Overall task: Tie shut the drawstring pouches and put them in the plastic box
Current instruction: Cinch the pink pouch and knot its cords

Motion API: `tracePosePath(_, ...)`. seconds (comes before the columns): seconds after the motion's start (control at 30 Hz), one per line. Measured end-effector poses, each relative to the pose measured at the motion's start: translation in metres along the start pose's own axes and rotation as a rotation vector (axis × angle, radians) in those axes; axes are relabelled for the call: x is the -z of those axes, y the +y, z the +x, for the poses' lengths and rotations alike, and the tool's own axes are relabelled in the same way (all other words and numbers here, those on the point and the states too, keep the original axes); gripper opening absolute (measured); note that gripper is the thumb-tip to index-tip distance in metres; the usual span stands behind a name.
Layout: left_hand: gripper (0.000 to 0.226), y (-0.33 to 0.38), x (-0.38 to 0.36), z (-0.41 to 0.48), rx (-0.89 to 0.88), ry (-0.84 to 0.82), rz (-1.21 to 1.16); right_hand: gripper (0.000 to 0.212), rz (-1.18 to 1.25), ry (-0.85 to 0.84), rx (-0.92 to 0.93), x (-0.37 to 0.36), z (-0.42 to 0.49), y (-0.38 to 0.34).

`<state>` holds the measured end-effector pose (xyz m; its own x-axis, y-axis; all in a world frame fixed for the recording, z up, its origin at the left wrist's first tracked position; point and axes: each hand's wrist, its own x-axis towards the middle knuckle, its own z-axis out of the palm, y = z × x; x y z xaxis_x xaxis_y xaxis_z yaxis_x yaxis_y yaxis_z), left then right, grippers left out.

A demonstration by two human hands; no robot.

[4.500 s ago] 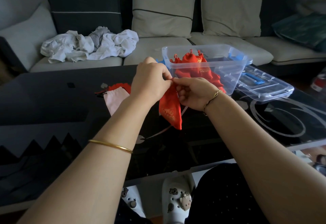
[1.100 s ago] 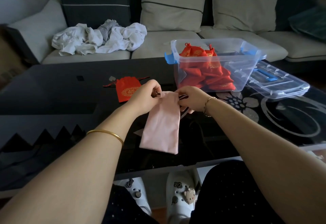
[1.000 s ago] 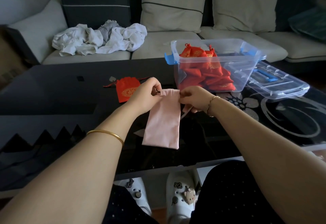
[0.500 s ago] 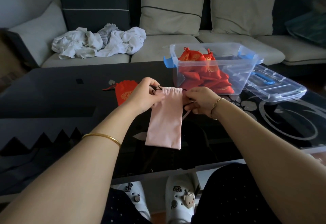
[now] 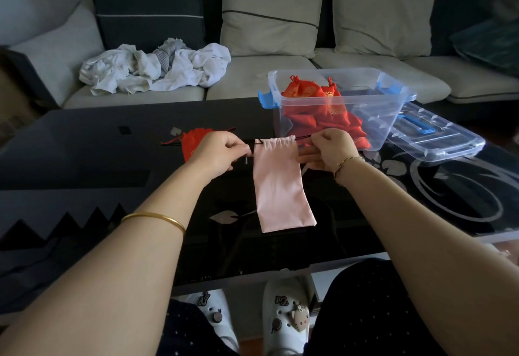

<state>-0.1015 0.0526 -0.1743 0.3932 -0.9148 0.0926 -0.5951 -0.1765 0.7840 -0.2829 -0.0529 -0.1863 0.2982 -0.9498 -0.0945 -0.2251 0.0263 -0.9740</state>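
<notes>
Currently held: long pink fabric drawstring pouch [image 5: 280,187]; we hang it over the black glass worktop [image 5: 84,159].
Left hand [image 5: 217,150]: pinches its dark cord [image 5: 302,138].
Right hand [image 5: 330,148]: pinches the cord's other side.
Clear plastic box [image 5: 379,108]: behind, holding red pouches [image 5: 323,114].

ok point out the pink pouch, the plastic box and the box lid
pink pouch [image 5: 280,187], head view, middle of its cloth body
plastic box [image 5: 376,120], head view, bare clear front wall
box lid [image 5: 441,142], head view, flat top near its blue handle
</notes>
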Motion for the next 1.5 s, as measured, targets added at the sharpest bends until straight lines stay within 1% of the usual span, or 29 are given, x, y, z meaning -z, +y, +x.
tracePosePath(0.07, 0.017, -0.001, 0.002, 0.0, 0.009, -0.007, -0.003, 0.022, -0.202, 0.097, 0.114, 0.003, 0.004, 0.003)
tracePosePath(0.13, 0.019, -0.001, 0.004, 0.0, 0.059, -0.024, -0.04, 0.019, -0.389, 0.198, 0.23, 0.006, 0.007, 0.005)
tracePosePath(0.2, 0.018, -0.001, 0.006, 0.001, 0.077, -0.03, -0.013, 0.017, -0.504, 0.255, 0.302, 0.008, 0.01, 0.007)
tracePosePath(0.27, 0.018, -0.001, 0.008, 0.001, 0.042, -0.041, 0.072, 0.017, -0.548, 0.271, 0.323, 0.009, 0.012, 0.008)
tracePosePath(0.33, 0.018, 0.003, 0.009, 0.0, -0.006, -0.045, 0.159, 0.018, -0.533, 0.263, 0.323, 0.009, 0.012, 0.006)
tracePosePath(0.37, 0.019, 0.004, 0.011, -0.001, -0.018, -0.036, 0.197, 0.019, -0.476, 0.256, 0.309, 0.011, 0.01, 0.005)
tracePosePath(0.43, 0.019, 0.002, 0.016, 0.001, 0.004, 0.018, 0.244, 0.017, -0.257, 0.253, 0.218, 0.017, 0.008, 0.003)
tracePosePath(0.5, 0.019, -0.001, 0.02, 0.006, 0.085, 0.102, 0.215, 0.021, -0.058, 0.264, 0.089, 0.023, 0.006, 0.004)
tracePosePath(0.57, 0.019, 0.003, 0.02, 0.013, 0.209, 0.178, 0.027, 0.028, 0.054, 0.252, -0.007, 0.023, 0.007, 0.007)
tracePosePath(0.67, 0.022, 0.019, 0.015, 0.012, 0.389, 0.322, -0.395, 0.03, 0.234, 0.228, -0.117, 0.016, 0.01, 0.005)
tracePosePath(0.7, 0.022, 0.022, 0.014, 0.011, 0.424, 0.335, -0.531, 0.03, 0.28, 0.218, -0.147, 0.013, 0.01, 0.003)
tracePosePath(0.77, 0.023, 0.026, 0.015, 0.008, 0.394, 0.267, -0.871, 0.03, 0.342, 0.208, -0.193, 0.009, 0.01, 0.002)
tracePosePath(0.83, 0.026, 0.032, 0.016, 0.004, 0.272, 0.15, -1.173, 0.03, 0.42, 0.188, -0.24, 0.004, 0.01, 0.001)
tracePosePath(0.9, 0.028, 0.039, 0.013, 0.004, 0.176, 0.105, -1.291, 0.028, 0.524, 0.158, -0.275, -0.001, 0.007, -0.002)
tracePosePath(0.97, 0.029, 0.046, 0.009, 0.003, 0.123, 0.079, -1.226, 0.026, 0.628, 0.131, -0.287, -0.003, 0.004, -0.008)
tracePosePath(1.07, 0.023, 0.048, 0.002, 0.001, 0.088, 0.003, -0.904, 0.027, 0.704, 0.073, -0.248, -0.006, -0.001, -0.022)
tracePosePath(1.17, 0.01, 0.044, -0.002, -0.001, 0.013, -0.057, -0.511, 0.028, 0.683, 0.005, -0.143, -0.013, -0.006, -0.037)
tracePosePath(1.2, 0.008, 0.043, -0.003, -0.002, -0.01, -0.082, -0.397, 0.028, 0.662, -0.015, -0.107, -0.016, -0.007, -0.042)
tracePosePath(1.27, 0.01, 0.043, -0.004, -0.003, -0.033, -0.116, -0.241, 0.026, 0.599, -0.055, -0.04, -0.022, -0.011, -0.05)
tracePosePath(1.33, 0.013, 0.042, -0.006, -0.004, -0.03, -0.115, -0.162, 0.022, 0.539, -0.097, 0.005, -0.029, -0.015, -0.054)
tracePosePath(1.4, 0.018, 0.041, -0.006, -0.003, -0.006, -0.102, -0.154, 0.021, 0.508, -0.143, 0.011, -0.034, -0.017, -0.055)
tracePosePath(1.5, 0.02, 0.039, -0.009, -0.002, 0.065, -0.101, -0.28, 0.025, 0.405, -0.159, -0.052, -0.035, -0.016, -0.052)
